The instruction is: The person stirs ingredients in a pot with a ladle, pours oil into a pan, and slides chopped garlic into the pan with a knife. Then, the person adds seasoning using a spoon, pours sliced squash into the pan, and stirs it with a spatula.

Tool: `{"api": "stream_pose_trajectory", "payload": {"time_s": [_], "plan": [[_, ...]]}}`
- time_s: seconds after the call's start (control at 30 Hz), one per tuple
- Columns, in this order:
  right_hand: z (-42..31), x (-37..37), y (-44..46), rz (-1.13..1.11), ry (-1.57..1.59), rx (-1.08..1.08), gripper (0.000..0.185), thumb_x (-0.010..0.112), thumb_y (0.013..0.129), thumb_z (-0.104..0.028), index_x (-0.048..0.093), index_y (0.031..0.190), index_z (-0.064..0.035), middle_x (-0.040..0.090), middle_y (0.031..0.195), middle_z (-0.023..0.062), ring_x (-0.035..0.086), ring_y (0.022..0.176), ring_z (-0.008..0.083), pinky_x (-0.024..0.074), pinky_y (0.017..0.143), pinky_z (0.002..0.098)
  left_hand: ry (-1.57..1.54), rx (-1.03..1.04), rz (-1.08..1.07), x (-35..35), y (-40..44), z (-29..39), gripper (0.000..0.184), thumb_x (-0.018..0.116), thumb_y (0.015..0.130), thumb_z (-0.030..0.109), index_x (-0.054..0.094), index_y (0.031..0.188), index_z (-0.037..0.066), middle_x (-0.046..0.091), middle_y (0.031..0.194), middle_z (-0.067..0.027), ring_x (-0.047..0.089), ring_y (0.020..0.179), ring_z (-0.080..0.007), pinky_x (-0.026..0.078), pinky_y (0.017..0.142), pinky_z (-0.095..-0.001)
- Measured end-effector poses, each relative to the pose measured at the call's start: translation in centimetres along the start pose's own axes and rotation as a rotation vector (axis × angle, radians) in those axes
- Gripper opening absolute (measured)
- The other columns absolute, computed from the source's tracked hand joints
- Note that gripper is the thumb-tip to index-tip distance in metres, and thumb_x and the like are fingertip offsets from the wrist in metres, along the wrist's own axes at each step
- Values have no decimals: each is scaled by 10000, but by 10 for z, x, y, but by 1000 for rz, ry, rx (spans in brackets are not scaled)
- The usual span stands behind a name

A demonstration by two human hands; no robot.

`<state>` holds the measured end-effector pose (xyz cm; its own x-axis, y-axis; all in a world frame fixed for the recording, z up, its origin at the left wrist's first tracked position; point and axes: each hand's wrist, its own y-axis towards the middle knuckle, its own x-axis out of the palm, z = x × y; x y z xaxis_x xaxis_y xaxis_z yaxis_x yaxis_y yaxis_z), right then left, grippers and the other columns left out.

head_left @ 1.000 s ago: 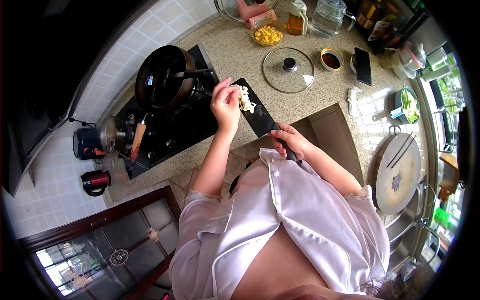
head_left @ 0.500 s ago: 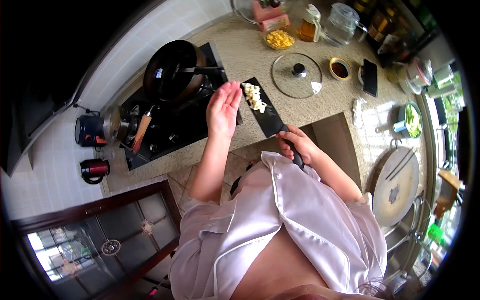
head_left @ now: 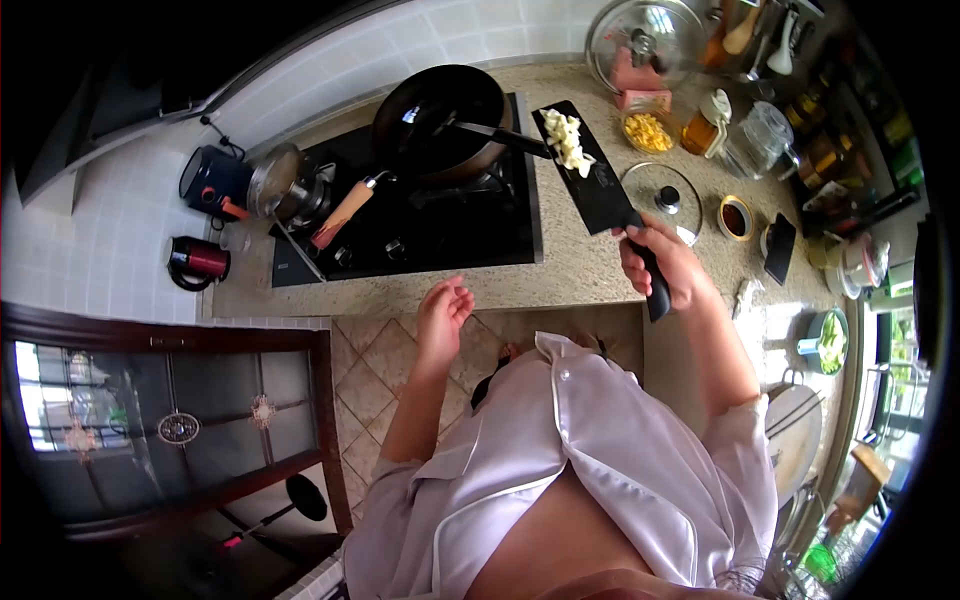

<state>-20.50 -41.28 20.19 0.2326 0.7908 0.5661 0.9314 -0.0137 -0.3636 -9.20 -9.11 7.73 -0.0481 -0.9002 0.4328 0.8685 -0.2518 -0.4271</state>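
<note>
My right hand is wrapped round the handle of a black cleaver, held out over the counter. Chopped white pieces, which look like garlic, lie on the far part of its flat blade. My left hand hangs empty in front of the counter edge, fingers loosely bent and apart. Left of the blade, a dark wok sits on the black gas stove, its handle reaching toward the cleaver. The glass lid on the counter is partly behind the cleaver and my right hand.
A bowl of yellow pieces, an oil bottle, a glass pitcher, a small bowl of dark sauce and a phone stand on the right. A wooden-handled utensil lies over the stove's left. A red kettle stands far left.
My right hand has carried the loaded cleaver forward and up, away from my body. My left hand has drawn back from beside the blade toward me. The view has shifted too.
</note>
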Motion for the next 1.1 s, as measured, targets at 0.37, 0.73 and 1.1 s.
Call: {"api": "stream_pose_trajectory", "payload": {"time_s": [0.37,0.73,1.1], "plan": [[-21,72,150,4,-400,58,146,509,899,-135,479,929,5,475,643,54,464,482,134,410,411,264,106,-3,56,-78,-41,-23,192,544,911,123,610,1060,22,630,908,-68,622,827,-172,525,739,-297],[-10,108,198,160,-1873,-410,184,486,855,-125,488,978,13,632,866,252,636,847,385,502,756,478,285,-60,138,-103,-55,-18,184,547,912,140,617,1053,46,623,887,-50,618,827,-146,520,725,-280],[-3,98,187,223,-1903,-598,188,478,853,-104,463,1009,1,631,834,248,647,812,384,520,705,475,539,86,-2,-100,-51,-18,199,515,948,170,644,1015,35,608,777,-18,579,703,-88,495,650,-242]]}}
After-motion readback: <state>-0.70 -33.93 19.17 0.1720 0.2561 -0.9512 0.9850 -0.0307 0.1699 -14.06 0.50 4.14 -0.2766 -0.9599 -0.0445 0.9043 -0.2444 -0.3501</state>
